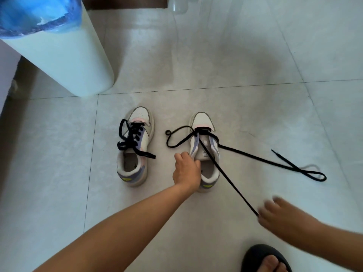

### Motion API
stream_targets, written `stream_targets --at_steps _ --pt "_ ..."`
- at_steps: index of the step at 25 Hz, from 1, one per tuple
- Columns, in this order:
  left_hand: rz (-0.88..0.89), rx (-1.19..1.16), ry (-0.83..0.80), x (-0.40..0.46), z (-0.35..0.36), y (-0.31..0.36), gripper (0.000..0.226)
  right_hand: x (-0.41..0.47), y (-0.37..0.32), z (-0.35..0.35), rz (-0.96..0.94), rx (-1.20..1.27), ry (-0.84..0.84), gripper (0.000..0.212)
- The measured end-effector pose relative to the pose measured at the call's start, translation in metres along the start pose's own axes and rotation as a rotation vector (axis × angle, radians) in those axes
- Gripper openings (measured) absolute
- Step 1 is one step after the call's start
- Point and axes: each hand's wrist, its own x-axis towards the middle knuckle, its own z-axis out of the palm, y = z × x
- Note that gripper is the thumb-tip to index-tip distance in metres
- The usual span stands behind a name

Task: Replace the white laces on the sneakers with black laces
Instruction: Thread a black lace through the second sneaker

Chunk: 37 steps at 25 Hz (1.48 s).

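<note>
the left hand (186, 171) grips the right sneaker (205, 152) on the floor (255, 95), steadying it while the blurred right hand (275, 214) pinches the taut black lace (225, 173), apparently pulling it through. the left sneaker (135, 146) looks already laced.

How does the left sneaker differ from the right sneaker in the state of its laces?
The left sneaker is fully laced in black and untouched; the right sneaker has the black lace through only its front eyelets. The left hand grips the right sneaker; the right hand pulls its lace. Both stand upright.
</note>
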Motion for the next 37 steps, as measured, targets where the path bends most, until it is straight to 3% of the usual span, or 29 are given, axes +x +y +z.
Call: stream_targets --at_steps 3,5,7,9,11,13,15,16,19,23,25,27,30,34,37 --pt "-0.002 0.008 0.002 0.000 0.001 0.000 0.032 -0.063 -0.009 0.091 -0.066 -0.065 0.026 0.013" --pt "0.029 0.010 -0.001 0.001 0.001 -0.002 0.032 -0.063 0.003 0.109 -0.007 -0.045 0.106 0.010" --pt "0.075 -0.011 -0.028 0.001 -0.001 -0.004 0.033 -0.024 0.014 0.078 0.073 0.120 0.294 0.008" --pt "0.105 -0.069 -0.047 0.003 -0.006 -0.007 0.037 0.034 0.028 0.016 0.179 0.441 0.540 0.009" --pt "0.068 -0.194 -0.013 0.013 -0.014 -0.004 0.041 0.088 0.042 -0.044 0.322 0.724 0.655 0.008" --pt "-0.154 -0.477 -0.007 0.036 -0.027 0.009 0.041 0.129 0.049 -0.085 0.424 0.929 0.565 0.018" --pt "-0.396 -0.813 -0.117 0.057 -0.042 0.023 0.037 0.155 0.051 -0.104 0.469 0.868 0.353 0.026" --pt "-0.434 -0.889 -0.152 0.064 -0.048 0.027 0.032 0.164 0.050 -0.107 0.471 0.804 0.268 0.028" --pt "-0.388 -0.943 -0.194 0.078 -0.060 0.031 0.018 0.177 0.042 -0.108 0.510 0.709 0.226 0.029" --pt "-0.255 -1.216 -0.310 0.082 -0.080 0.025 0.018 0.178 0.038 -0.106 0.553 0.780 0.265 0.024" --pt "-0.184 -1.099 -0.324 0.085 -0.088 0.015 0.017 0.177 0.038 -0.098 0.549 0.746 0.371 0.021" --pt "-0.074 -0.784 -0.307 0.086 -0.093 0.009 0.010 0.175 0.037 -0.088 0.495 0.654 0.553 0.015" --pt "0.116 -0.385 -0.255 0.085 -0.098 0.006 0.010 0.171 0.036 -0.081 0.432 0.533 0.546 0.027" --pt "0.106 -0.375 -0.303 0.083 -0.104 0.002 0.021 0.168 0.033 -0.070 0.390 0.499 0.471 0.031" --pt "-0.064 -0.668 -0.480 0.078 -0.107 -0.001 0.028 0.167 0.029 -0.069 0.428 0.507 0.506 0.032"
